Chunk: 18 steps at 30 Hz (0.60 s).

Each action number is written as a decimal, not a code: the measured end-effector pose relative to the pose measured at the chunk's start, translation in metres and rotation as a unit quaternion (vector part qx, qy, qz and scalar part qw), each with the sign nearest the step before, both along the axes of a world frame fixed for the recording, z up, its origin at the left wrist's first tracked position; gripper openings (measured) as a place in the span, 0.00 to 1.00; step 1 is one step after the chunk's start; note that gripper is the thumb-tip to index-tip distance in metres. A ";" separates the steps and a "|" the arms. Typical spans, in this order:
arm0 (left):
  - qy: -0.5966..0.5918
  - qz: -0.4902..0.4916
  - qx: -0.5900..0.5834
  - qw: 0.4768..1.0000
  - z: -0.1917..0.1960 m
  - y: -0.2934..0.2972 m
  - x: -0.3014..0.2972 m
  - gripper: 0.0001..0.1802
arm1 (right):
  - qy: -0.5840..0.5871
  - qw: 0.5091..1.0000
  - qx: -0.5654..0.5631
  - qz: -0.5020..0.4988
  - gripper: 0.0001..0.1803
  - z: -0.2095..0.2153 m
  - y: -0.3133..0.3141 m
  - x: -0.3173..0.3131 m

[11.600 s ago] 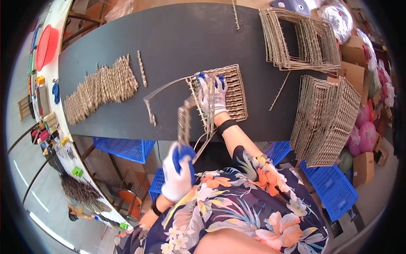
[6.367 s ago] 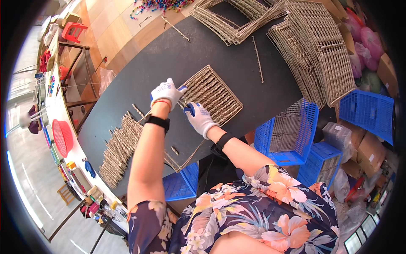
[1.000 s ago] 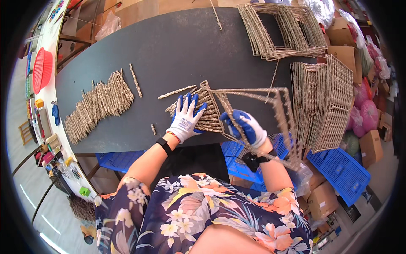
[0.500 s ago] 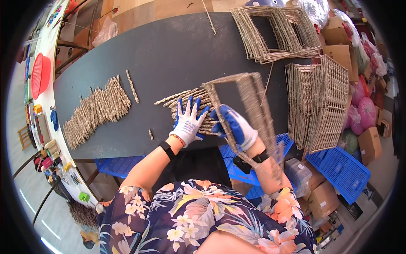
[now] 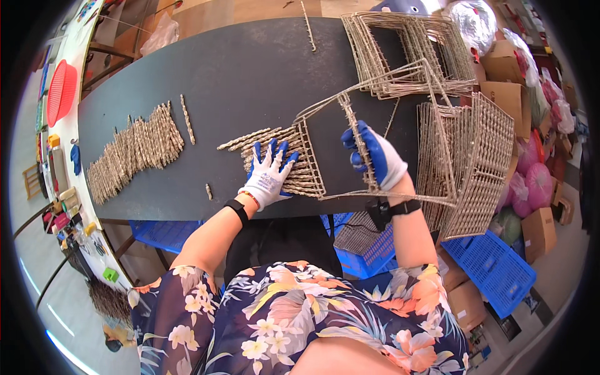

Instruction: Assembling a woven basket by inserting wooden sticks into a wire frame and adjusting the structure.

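My left hand, in a white and blue coated glove, lies spread on a row of twisted, rope-like brown strips, pressing them to the dark table. My right hand, gloved the same way, is closed round a knobbly crossbar of a rectangular wire frame. One end of this frame meets the right ends of the strips beside my left fingers. Its far end rises at a tilt over the right side of the table. My right palm and thumb are partly hidden.
A larger bunch of twisted strips lies at left, with one single strip and a short piece near it. Stacked wire frames and slatted panels fill the right end. Blue crates stand below the table.
My right hand has moved right and brought the wire frame down flatter, its near end against the strips. My left hand stays on the strips, fingers still spread.
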<state>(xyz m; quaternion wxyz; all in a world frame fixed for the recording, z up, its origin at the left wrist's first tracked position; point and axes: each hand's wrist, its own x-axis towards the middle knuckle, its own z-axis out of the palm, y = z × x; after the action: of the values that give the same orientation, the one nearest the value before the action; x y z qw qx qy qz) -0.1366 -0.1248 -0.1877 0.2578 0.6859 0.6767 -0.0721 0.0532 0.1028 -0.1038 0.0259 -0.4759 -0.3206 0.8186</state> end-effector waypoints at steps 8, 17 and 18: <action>0.046 0.033 0.001 0.998 -0.007 0.001 0.011 0.64 | 0.050 0.997 0.000 0.066 0.23 -0.059 0.062 -0.001; 0.091 0.041 -0.015 0.995 -0.008 0.002 0.016 0.60 | 0.205 0.973 0.068 0.082 0.22 -0.036 -0.030 -0.031; 0.103 0.031 -0.046 0.993 -0.014 0.000 0.016 0.60 | 0.150 0.988 0.026 0.039 0.20 -0.034 -0.052 -0.038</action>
<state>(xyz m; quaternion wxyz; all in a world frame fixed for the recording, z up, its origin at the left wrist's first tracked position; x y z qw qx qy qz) -0.1205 -0.1249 -0.2018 0.2199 0.6407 0.7169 -0.1650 0.0152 0.0511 -0.1378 0.0538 -0.3343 -0.3522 0.8725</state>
